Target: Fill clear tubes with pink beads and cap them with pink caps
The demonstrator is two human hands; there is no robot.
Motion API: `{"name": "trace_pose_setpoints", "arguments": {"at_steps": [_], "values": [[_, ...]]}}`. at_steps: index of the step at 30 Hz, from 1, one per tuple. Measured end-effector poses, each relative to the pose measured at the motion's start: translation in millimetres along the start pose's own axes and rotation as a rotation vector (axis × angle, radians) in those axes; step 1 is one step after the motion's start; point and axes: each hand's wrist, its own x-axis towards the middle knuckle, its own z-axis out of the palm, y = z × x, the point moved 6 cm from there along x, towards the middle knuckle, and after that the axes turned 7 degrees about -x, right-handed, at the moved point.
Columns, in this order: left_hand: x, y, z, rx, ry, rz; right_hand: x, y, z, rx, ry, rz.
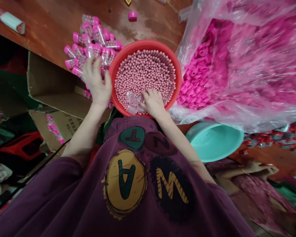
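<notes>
A red bowl (pixel 113 70) full of small pink beads (pixel 145 74) sits at the near edge of the brown table (pixel 51 23). My right hand (pixel 153 102) rests in the beads at the bowl's near side, its fingers closed on a clear plastic tube (pixel 133 101) that lies half in the beads. My left hand (pixel 97 82) is left of the bowl, fingers stretched out and touching a pile of clear tubes with pink caps (pixel 91 42), filled with beads.
A big clear bag of pink caps (pixel 236 62) lies right of the bowl. Below it stands a teal basin (pixel 212 141). Open cardboard boxes (pixel 56 92) stand left, under the table edge. One loose pink cap (pixel 132 15) lies farther back. Another person's arm (pixel 249 169) shows at lower right.
</notes>
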Motion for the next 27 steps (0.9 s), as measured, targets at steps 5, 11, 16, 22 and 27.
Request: {"name": "trace_pose_setpoints", "arguments": {"at_steps": [5, 11, 16, 22, 27], "values": [[-46, 33, 95.6, -0.065, -0.456, 0.100, 13, 22, 1, 0.451, 0.095, 0.137], [-64, 55, 147.4, 0.007, -0.647, 0.167, 2, 40, 0, 0.949, 0.109, 0.365], [-35, 56, 145.3, 0.358, -0.563, 0.209, -32, 61, -36, 0.769, 0.365, 0.402], [-37, 66, 191.8, 0.466, -0.692, 0.218, -76, 165, -68, 0.310, 0.575, 0.769], [-45, 69, 220.3, 0.247, -0.736, 0.171, -48, 200, -32, 0.241, 0.372, 0.829]]}}
